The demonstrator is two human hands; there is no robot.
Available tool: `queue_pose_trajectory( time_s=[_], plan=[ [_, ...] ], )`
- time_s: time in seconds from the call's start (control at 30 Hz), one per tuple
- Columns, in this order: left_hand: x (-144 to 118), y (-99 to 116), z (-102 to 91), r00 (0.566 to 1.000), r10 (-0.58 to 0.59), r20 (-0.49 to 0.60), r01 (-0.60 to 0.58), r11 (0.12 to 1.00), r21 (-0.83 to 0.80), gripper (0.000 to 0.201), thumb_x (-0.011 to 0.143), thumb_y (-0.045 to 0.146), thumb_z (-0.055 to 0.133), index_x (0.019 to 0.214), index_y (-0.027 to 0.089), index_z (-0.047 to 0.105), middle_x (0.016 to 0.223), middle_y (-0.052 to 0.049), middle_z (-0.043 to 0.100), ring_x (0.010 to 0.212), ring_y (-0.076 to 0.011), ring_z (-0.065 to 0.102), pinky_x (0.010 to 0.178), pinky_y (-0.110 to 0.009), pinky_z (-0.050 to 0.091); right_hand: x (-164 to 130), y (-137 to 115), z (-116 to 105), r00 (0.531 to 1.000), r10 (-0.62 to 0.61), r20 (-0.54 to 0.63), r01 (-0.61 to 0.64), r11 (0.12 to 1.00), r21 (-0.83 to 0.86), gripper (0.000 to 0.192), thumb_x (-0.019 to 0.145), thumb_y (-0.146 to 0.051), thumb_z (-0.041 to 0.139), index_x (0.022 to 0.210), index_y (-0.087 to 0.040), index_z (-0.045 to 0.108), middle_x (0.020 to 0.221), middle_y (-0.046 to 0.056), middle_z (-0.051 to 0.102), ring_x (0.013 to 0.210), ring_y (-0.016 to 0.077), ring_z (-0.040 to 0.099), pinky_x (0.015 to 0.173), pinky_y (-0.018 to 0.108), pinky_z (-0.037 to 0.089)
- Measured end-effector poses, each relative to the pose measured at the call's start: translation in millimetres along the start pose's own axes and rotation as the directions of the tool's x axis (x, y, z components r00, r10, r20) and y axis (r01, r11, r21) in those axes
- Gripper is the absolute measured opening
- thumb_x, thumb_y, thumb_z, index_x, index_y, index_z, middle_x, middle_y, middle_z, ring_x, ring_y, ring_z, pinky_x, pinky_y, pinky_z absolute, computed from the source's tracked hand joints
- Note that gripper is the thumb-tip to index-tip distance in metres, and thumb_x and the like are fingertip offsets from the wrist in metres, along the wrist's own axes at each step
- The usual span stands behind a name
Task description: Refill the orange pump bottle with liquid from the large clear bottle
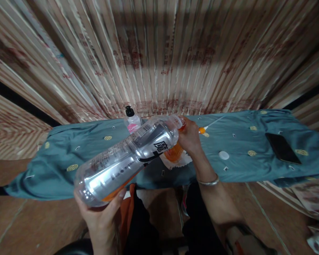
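Clear plastic: large drinks bottle (122,156) with black lettering, held aslant above the teal cloth (95,150). Long axis from base at lower left to mouth at upper right; base nearer the camera, mouth probably lower, judging by foreshortening. Left hand (103,216) at the base, fingers wrapped around underneath, thumb pressed along the near side. Right hand (190,138) at the other end, much nearer the mouth, fingers curled in beside an orange-red part (184,124); fingertips hidden, cannot tell whether pinching or merely steadying. Key relation: mouth just left of the right-hand fingers, long axis aimed straight at them. Below the neck: orange container (174,153), partly hidden, on crinkled white paper (185,160). Just right of that hand: orange nozzle (201,130) with thin pale tip. Further right: round white disc (223,155), then black smartphone (283,148). Beyond the bottle: small black-capped bottle (133,124), upright, pink label. Behind everything: pleated beige curtain (149,71), reddish print.
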State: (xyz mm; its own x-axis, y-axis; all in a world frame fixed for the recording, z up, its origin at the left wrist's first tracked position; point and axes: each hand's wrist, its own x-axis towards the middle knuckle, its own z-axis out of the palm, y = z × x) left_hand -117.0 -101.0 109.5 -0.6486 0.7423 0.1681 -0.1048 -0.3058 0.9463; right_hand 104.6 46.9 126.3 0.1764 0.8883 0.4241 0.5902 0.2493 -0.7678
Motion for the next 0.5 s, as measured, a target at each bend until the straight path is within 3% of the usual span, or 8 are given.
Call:
queue_pose_trajectory(
  time_s=[0.1, 0.33, 0.5],
  plan=[
    [0.0, 1.3, 4.1, 0.999, -0.034, -0.023, 0.034, 0.999, -0.033, 0.086, 0.046, 0.023, 0.104, 0.124, 0.022, 0.068, 0.123, -0.008, 0.072, 0.111, -0.0238, 0.07, 0.101, -0.034, 0.059, 0.4, 0.0, -0.1, 1.0, 0.001, -0.008, -0.001, 1.0, 0.016, 0.012, 0.085, -0.035, 0.068, 0.081, -0.024, 0.07, 0.075, 0.004, 0.076, 0.071, 0.0248, 0.07, 0.068, 0.033, 0.051],
    [1.2, -0.6, -1.6, 0.999, -0.035, -0.037, 0.034, 0.999, -0.014, 0.091, 0.044, 0.025, 0.104, 0.128, 0.022, 0.069, 0.129, -0.01, 0.071, 0.115, -0.0292, 0.069, 0.102, -0.042, 0.06, 0.0, -1.2, 0.0, 1.0, -0.011, -0.029, 0.011, 1.0, -0.014, 0.013, 0.081, -0.037, 0.072, 0.082, -0.024, 0.072, 0.074, 0.004, 0.077, 0.071, 0.0244, 0.07, 0.065, 0.032, 0.049],
    [0.9, 4.9, 2.2, 0.998, -0.03, -0.052, 0.03, 1.0, -0.008, 0.087, 0.042, 0.026, 0.104, 0.122, 0.023, 0.071, 0.123, -0.007, 0.072, 0.114, -0.0261, 0.069, 0.108, -0.042, 0.056, -0.6, -0.4, 0.9, 1.0, -0.009, -0.015, 0.009, 1.0, -0.003, 0.013, 0.083, -0.035, 0.07, 0.085, -0.023, 0.073, 0.078, 0.005, 0.079, 0.072, 0.0248, 0.071, 0.068, 0.033, 0.051]
  ],
)
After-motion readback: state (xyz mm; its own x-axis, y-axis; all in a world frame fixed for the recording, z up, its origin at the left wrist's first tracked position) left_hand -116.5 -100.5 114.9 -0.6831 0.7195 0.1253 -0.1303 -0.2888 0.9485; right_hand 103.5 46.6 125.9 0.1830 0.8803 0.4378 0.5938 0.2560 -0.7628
